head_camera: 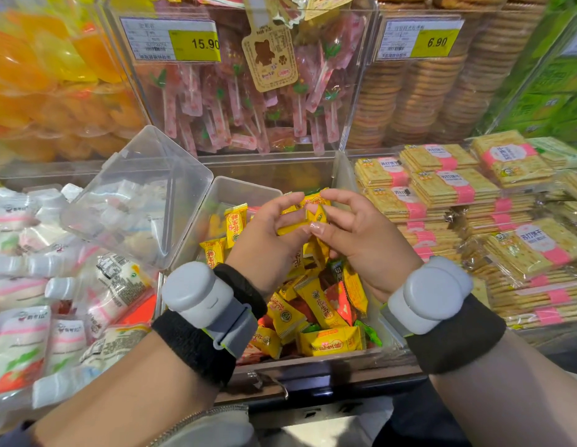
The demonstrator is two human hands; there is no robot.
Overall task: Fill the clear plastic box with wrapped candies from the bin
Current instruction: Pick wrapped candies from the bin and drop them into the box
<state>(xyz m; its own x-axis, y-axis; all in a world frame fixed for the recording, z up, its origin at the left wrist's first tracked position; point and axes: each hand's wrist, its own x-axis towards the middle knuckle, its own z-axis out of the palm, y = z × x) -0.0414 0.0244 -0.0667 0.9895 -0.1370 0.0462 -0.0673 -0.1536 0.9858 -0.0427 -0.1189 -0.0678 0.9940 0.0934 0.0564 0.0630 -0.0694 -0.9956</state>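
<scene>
Candies [308, 209] in yellow wrappers with red print are bunched between both hands, above the bin [313, 358]. The left hand [267, 240] and right hand [361, 233] curl their fingers round the bunch, fingertips almost meeting on top. The clear box [222, 191] stands at the bin's left side, its lid [142, 188] tipped open leftward, with a few yellow candies inside. The bin holds yellow, red and green candies.

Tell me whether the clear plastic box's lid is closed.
No, the lid stands swung open to the left of the clear plastic box.
</scene>
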